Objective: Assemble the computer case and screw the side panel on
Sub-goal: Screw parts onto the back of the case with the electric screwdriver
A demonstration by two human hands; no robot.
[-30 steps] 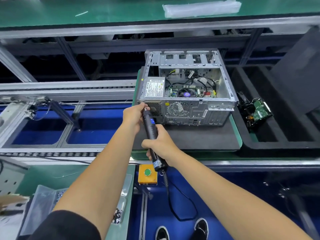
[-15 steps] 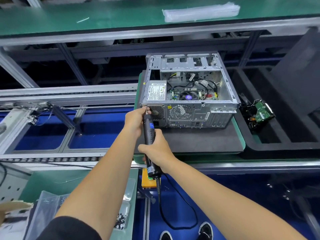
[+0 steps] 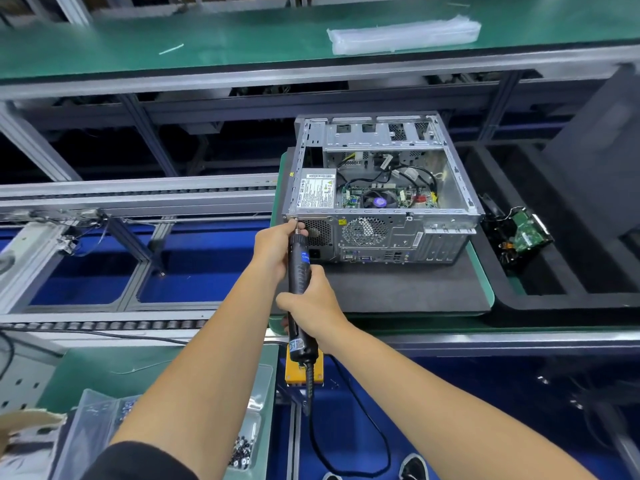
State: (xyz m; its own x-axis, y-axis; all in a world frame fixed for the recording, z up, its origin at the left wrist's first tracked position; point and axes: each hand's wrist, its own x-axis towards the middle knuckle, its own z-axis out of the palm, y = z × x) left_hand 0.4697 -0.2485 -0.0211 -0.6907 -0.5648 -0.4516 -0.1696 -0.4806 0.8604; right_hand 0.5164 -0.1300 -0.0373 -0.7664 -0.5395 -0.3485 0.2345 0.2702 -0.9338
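Observation:
An open silver computer case lies on a black mat, its rear panel facing me and the motherboard and power supply showing from above. My right hand grips the body of a black electric screwdriver. The bit touches the upper left corner of the rear panel. My left hand holds the front end of the screwdriver, fingers curled near the bit. No side panel shows on the case.
A black foam tray to the right holds a green circuit board. A yellow button box sits under the screwdriver's cord. Screws lie in a clear tray at lower left. A plastic bag rests on the far green bench.
The view has shifted slightly; both hands stay on the screwdriver, whose tip remains at the case's rear upper left corner. My right hand has slid a little along the handle.

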